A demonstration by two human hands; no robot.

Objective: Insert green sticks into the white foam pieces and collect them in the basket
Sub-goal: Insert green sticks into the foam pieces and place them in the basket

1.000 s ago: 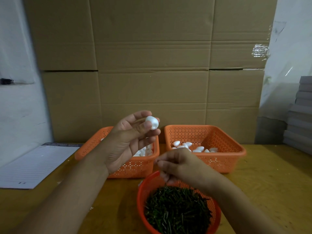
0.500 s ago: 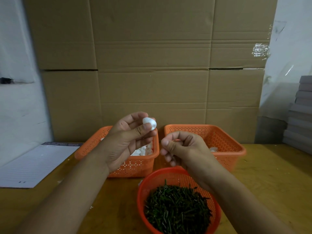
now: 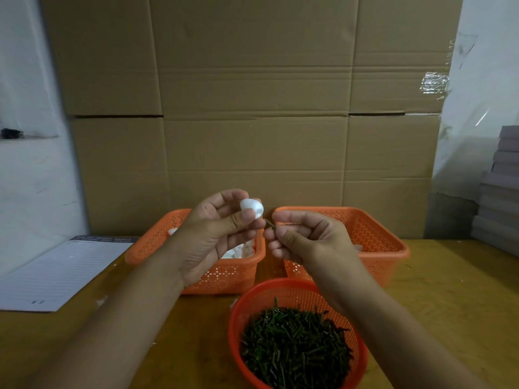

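My left hand (image 3: 216, 234) pinches a white egg-shaped foam piece (image 3: 252, 208) between thumb and fingers, raised above the left orange basket (image 3: 224, 276). My right hand (image 3: 306, 240) pinches a short green stick (image 3: 270, 223) whose tip points up-left at the foam piece, a small gap apart. More white foam pieces (image 3: 241, 251) lie in the left basket. The right orange basket (image 3: 387, 248) is mostly hidden inside by my right hand. A round orange bowl (image 3: 238, 313) in front holds a heap of green sticks (image 3: 295, 343).
A lined white notepad (image 3: 56, 273) lies at the left on the wooden table (image 3: 449, 299). Cardboard sheets (image 3: 252, 108) stand upright behind the baskets. A stack of grey boxes (image 3: 500, 192) stands at the right edge.
My right hand rose from the bowl of sticks with one green stick and came up beside my left hand. The left hand held the foam piece nearly still.
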